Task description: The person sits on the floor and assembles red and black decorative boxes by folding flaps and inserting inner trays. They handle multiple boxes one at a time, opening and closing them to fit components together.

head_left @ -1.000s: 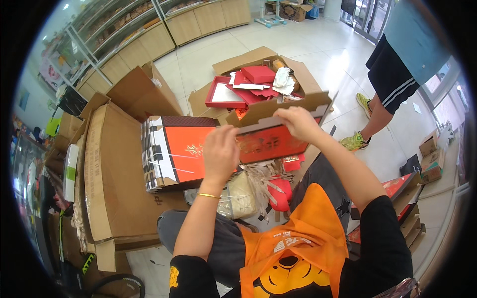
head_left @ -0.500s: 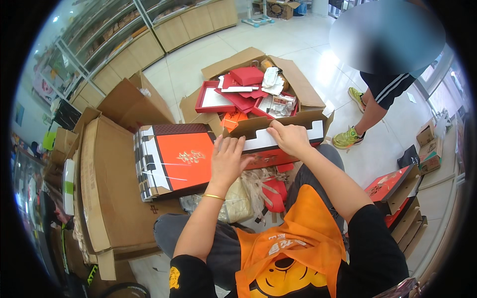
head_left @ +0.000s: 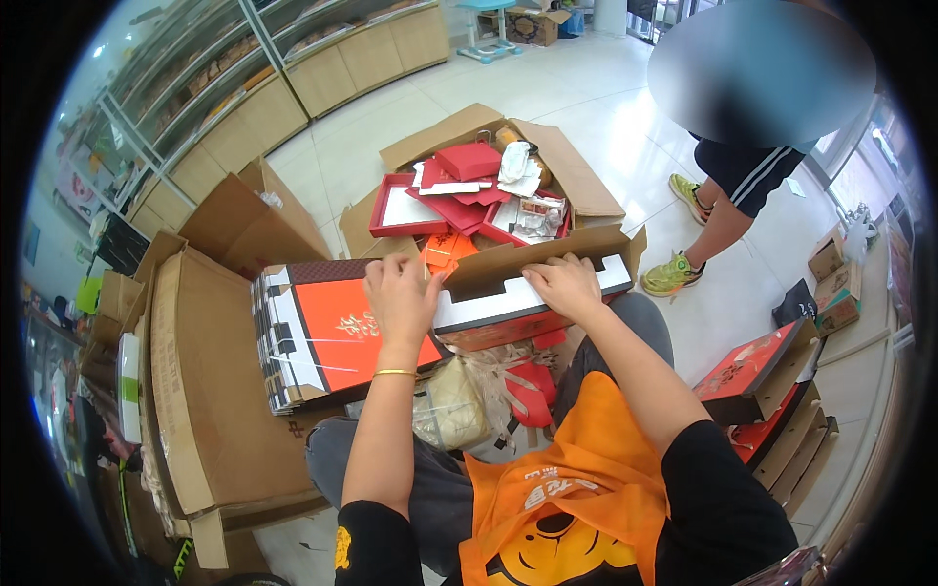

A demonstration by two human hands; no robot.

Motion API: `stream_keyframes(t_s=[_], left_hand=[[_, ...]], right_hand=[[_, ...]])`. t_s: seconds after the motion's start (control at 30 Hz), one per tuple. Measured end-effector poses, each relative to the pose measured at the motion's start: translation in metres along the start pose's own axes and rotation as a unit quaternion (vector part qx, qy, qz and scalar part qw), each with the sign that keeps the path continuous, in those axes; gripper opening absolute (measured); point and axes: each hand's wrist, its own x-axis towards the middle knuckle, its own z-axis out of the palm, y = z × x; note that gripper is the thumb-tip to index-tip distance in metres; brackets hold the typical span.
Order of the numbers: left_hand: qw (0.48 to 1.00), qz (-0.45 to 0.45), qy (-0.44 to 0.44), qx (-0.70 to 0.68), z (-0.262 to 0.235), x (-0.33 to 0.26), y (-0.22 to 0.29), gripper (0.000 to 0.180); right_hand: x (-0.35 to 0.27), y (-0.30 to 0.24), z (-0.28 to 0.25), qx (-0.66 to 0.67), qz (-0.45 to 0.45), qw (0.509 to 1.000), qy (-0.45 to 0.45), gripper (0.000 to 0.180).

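A stack of flat orange-red and white gift cartons (head_left: 327, 337) is lying just left of the left hand (head_left: 399, 293), which is closing its fingers on the near-left edge of a flat brown cardboard sleeve with a white and black face (head_left: 532, 283). To the right, the right hand (head_left: 562, 285) is pressing down on the same sleeve, fingers curled over its edge. Judging by this, folding the sleeve is under way; pushing the flap home seems to need firm, even pressure. Beyond both hands an open brown box of red trays (head_left: 469, 190) is sitting on the floor.

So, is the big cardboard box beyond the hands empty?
No, the open cardboard box holds red trays, lids and crumpled paper.
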Motion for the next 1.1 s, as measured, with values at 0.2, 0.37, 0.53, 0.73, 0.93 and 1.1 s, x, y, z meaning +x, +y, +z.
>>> stream_keyframes(t_s=[0.2,0.37,0.53,0.73,0.93,1.1], left_hand=[[0.932,-0.22,-0.088,-0.273,0.032,-0.022,-0.012,0.064],[0.89,-0.273,-0.08,-0.357,0.04,-0.024,-0.003,0.06],[0.823,-0.346,-0.077,-0.444,0.049,-0.029,-0.013,0.047],[0.798,-0.421,-0.003,-0.431,0.065,-0.038,0.001,0.05],[0.906,-0.357,-0.079,-0.214,0.063,-0.042,0.001,0.062],[0.898,-0.364,-0.023,-0.246,0.066,-0.051,-0.013,0.06]], right_hand=[[0.001,0.009,-0.007,0.04,0.024,0.999,0.029,0.031],[-0.001,0.019,-0.01,0.068,0.027,0.996,0.053,0.029],[-0.008,0.012,-0.035,-0.077,0.145,0.957,0.239,0.075],[-0.006,0.039,-0.046,0.048,0.259,0.923,0.282,0.134],[-0.006,0.031,-0.028,0.139,0.108,0.95,0.257,0.117],[0.009,0.035,-0.02,0.152,0.044,0.963,0.218,0.102]])
